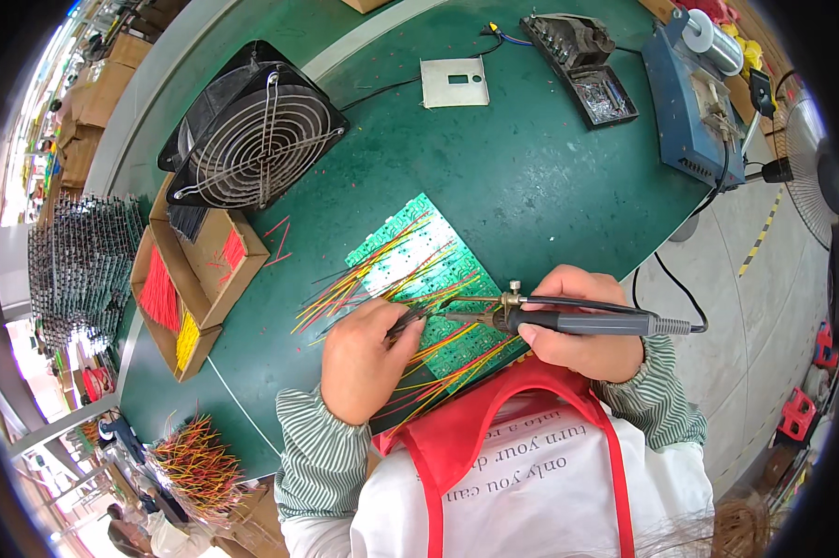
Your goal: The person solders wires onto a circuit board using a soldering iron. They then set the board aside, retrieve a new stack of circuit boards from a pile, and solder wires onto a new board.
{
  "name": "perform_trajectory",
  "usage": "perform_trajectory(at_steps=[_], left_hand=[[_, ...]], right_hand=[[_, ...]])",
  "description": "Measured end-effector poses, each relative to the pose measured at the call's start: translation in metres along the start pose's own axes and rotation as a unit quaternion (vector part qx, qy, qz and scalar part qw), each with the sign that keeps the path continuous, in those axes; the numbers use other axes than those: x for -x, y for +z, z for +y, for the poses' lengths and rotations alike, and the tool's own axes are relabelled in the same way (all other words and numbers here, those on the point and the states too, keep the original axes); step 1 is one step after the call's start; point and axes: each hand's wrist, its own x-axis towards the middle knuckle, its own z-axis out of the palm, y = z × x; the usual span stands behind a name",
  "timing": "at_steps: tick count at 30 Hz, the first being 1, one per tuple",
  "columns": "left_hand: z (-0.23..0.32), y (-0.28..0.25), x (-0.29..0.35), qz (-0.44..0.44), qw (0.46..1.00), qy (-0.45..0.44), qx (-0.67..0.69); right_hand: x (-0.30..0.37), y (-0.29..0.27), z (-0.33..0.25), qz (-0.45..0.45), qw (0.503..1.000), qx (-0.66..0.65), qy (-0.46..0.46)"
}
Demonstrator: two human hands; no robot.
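Note:
A green panel of circuit boards [459,254] lies on the table in front of me, with red, yellow and black wires [343,290] spread across it and sticking out past its left edge. My left hand [362,353] is closed over the panel's left part, pinching dark, slim tweezers [406,322] whose tips point at the board. My right hand [582,353] grips the grey and black handle of a soldering iron [605,323] from the right. A brass solder-feed fitting [512,299] is mounted on the iron. Its tip reaches left, close to the tweezers; whether it touches the board, I cannot tell.
A black fan with a wire guard [266,139] stands at the back left, beside a cardboard tray [217,302] of cut wires. Far right is a blue solder feeder [685,102] with a spool. A black parts tray [608,96] and white plate [454,83] lie behind.

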Motion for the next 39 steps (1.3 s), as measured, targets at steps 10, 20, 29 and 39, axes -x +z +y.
perform_trajectory(at_steps=[10,20,29,39], left_hand=[[-0.001,0.000,0.000,0.000,1.000,0.008,-0.014],[0.014,-0.025,0.003,0.161,0.974,0.032,-0.155],[0.011,0.013,-0.015,0.025,0.998,0.037,-0.041],[0.011,0.011,-0.018,0.000,0.998,0.041,-0.042]], right_hand=[[0.002,-0.006,-0.008,0.005,1.000,0.002,0.001],[0.008,-0.016,-0.002,0.041,0.999,0.012,-0.016],[0.006,-0.016,-0.001,0.049,0.998,-0.023,0.019],[0.003,-0.019,0.001,0.032,0.999,0.019,-0.017]])
